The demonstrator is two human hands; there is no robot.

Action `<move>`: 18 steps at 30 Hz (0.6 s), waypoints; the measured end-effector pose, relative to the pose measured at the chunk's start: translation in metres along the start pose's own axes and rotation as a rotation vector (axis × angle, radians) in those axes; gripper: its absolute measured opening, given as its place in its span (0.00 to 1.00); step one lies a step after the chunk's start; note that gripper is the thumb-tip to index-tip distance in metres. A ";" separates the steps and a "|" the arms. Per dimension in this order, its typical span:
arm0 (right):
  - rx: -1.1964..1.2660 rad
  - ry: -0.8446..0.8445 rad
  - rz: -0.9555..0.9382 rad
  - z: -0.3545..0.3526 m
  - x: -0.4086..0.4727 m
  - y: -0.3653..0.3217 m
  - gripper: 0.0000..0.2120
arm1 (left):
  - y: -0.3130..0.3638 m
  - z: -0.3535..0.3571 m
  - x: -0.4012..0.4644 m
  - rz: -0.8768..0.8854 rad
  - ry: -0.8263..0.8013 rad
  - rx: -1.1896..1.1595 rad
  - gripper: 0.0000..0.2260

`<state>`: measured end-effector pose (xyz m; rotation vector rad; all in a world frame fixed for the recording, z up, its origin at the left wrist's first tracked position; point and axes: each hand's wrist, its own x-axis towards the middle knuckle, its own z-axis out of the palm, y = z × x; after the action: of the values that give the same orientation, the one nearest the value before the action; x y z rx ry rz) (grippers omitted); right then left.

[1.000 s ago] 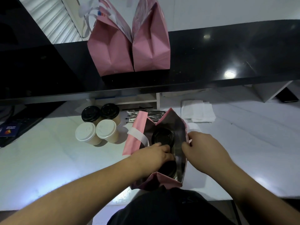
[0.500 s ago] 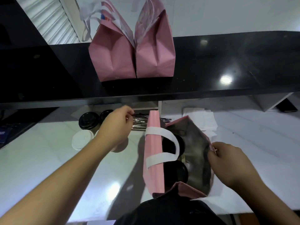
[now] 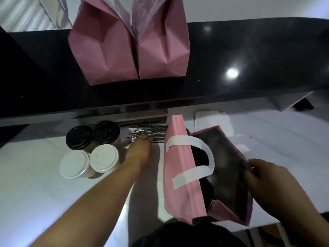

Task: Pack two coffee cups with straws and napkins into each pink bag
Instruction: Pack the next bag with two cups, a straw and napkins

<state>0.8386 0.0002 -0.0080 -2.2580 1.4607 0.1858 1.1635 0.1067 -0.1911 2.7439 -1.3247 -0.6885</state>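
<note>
- A café or take-away drinks counter, seen from the staff side.
- A raised black ledge (image 3: 231, 56) runs above a lower white work surface (image 3: 44, 189), as at a serving counter.
- On the ledge stand two filled pink bags (image 3: 128, 50).
- Below the ledge: four lidded paper cups (image 3: 90, 147), a heap of wrapped straws (image 3: 149, 131), a stack of napkins (image 3: 211, 118).

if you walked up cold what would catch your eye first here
Two closed pink bags stand side by side on the black counter at the back. On the white table below, the right hand holds open a third pink bag, while the left hand reaches the wrapped straws beside four lidded coffee cups.
</note>
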 end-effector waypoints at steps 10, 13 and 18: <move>0.085 -0.003 0.075 -0.005 -0.006 -0.009 0.09 | -0.006 0.020 -0.016 0.033 0.094 0.105 0.20; 0.076 -0.008 0.070 -0.006 -0.006 -0.012 0.09 | -0.008 0.018 -0.019 0.041 0.108 0.133 0.17; 0.048 0.013 0.051 -0.005 -0.004 -0.011 0.12 | -0.003 0.004 -0.014 0.025 -0.044 0.213 0.14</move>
<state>0.8461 0.0048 0.0006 -2.1896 1.5138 0.1507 1.1564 0.1192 -0.1901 2.8838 -1.5215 -0.6454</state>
